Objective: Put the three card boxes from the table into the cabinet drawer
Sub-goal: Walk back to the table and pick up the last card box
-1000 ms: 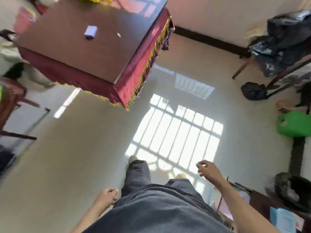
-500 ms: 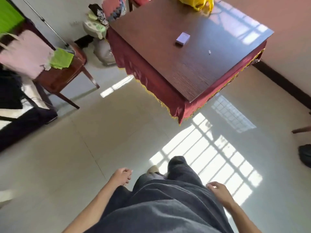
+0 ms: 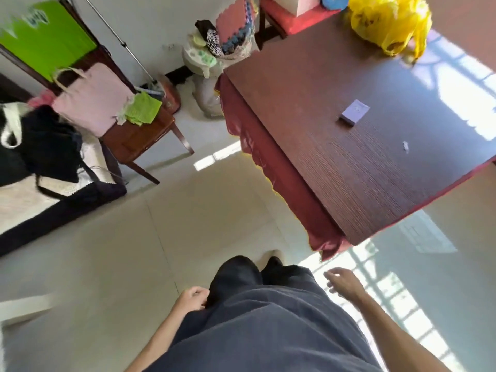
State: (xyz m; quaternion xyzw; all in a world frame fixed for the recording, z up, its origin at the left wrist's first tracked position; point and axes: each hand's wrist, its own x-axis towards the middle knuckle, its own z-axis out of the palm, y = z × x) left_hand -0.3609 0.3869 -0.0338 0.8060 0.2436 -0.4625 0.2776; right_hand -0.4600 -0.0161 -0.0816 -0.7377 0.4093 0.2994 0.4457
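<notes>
Now that the head view has swung round and closed on the table (image 3: 349, 162), which a second ago sat far off in the upper left of the frame, the dark wooden top fills the upper right and the person stands just short of its near corner. One pale lilac card box (image 3: 354, 113) lies flat on the tabletop, well apart from a yellow plastic bag (image 3: 389, 20) at the far edge; a small white scrap (image 3: 405, 146) lies nearer the right edge. Only this one box shows, so the other two are probably already moved, and no cabinet drawer is in view. Low in the frame, the left hand (image 3: 192, 298) hangs beside the dark trousers (image 3: 268, 326) with fingers curled loosely together, holding nothing. The right hand (image 3: 345, 281) is lifted a little forward at lower right, fingers slightly apart and empty, though blur makes this less than certain. Judging by the approach, the step in hand is walking up to fetch the box; the reach has not yet begun
</notes>
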